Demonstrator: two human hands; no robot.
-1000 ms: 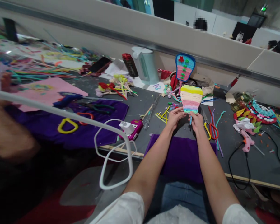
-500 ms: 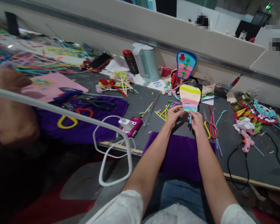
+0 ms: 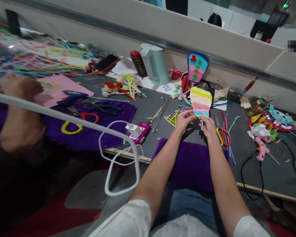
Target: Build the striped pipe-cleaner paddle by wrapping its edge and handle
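Between my two hands I hold a fan-shaped pipe-cleaner panel [image 3: 201,101], striped yellow, cream, pink and blue, upright above the table. My left hand [image 3: 185,120] pinches its lower left edge. At the lower right edge my right hand [image 3: 207,125] is closed on it, near a short light-blue stem that hangs down. Behind it stands a similar fan [image 3: 197,68] with a dark blue rim, a red flower and green pieces. Scissors [image 3: 223,134] with red and yellow handles lie right of my right hand. Yellow pipe-cleaner pieces [image 3: 172,118] lie to the left.
A purple cloth [image 3: 191,164] hangs over the table edge below my arms. At right lies a pink glue gun [image 3: 262,148] with a black cord. Leftward are a magenta power strip [image 3: 143,132], a kettle [image 3: 156,64] and another person's arm [image 3: 21,121]. A white curved bar crosses the left side.
The other person's hand at left has shifted slightly to the right. My hands keep nearly the same grip, and the striped panel has barely moved.
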